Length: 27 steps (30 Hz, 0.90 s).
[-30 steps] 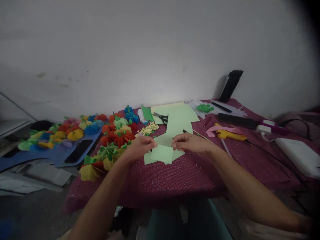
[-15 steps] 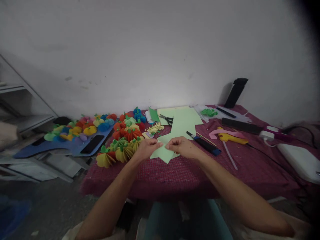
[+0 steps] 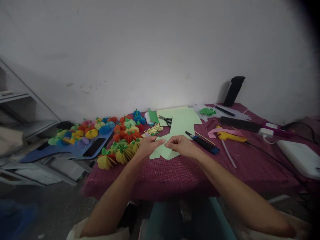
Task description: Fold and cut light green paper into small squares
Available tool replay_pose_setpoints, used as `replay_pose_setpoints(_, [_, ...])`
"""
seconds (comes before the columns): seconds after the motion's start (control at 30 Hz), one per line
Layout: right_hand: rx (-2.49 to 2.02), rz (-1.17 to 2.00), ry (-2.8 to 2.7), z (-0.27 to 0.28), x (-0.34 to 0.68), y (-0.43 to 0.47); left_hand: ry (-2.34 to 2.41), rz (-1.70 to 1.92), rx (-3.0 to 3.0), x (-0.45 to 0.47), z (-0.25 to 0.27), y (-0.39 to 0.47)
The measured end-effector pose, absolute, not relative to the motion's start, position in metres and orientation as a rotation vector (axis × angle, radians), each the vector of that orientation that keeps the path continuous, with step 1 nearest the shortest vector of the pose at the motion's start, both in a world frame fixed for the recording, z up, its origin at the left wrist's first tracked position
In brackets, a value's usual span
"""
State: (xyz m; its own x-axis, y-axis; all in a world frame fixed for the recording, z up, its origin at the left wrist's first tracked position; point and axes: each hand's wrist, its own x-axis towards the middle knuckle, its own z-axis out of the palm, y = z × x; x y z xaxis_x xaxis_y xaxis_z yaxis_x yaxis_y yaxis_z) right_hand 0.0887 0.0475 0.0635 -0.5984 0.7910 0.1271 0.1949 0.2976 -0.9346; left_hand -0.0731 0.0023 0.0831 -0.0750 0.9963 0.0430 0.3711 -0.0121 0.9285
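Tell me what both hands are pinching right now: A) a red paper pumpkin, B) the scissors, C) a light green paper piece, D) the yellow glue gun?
C: the left hand and right hand both pinch the light green paper piece above the red cloth.

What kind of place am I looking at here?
Probably a home paper-craft corner: a table under a maroon cloth against a bare wall, rows of finished colourful paper ornaments, scissors on pale green sheets, and a yellow glue gun. Both hands pinch a light green paper piece.
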Motion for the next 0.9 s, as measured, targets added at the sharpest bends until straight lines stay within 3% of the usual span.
replay_pose_setpoints(0.43, [-0.911,1.458,-2.006,0.057,0.103,0.049,1.542,1.014,1.633,-0.081,0.074,0.012])
replay_pose_setpoints(0.77, [-1.158,1.667,-1.718,0.037,0.079,0.052,1.942,1.380,1.780,-0.106,0.058,-0.022])
replay_pose_setpoints(0.9, [-1.214,1.670,-1.709,0.026,0.056,0.061,2.107,1.308,1.786,-0.108,0.035,-0.038])
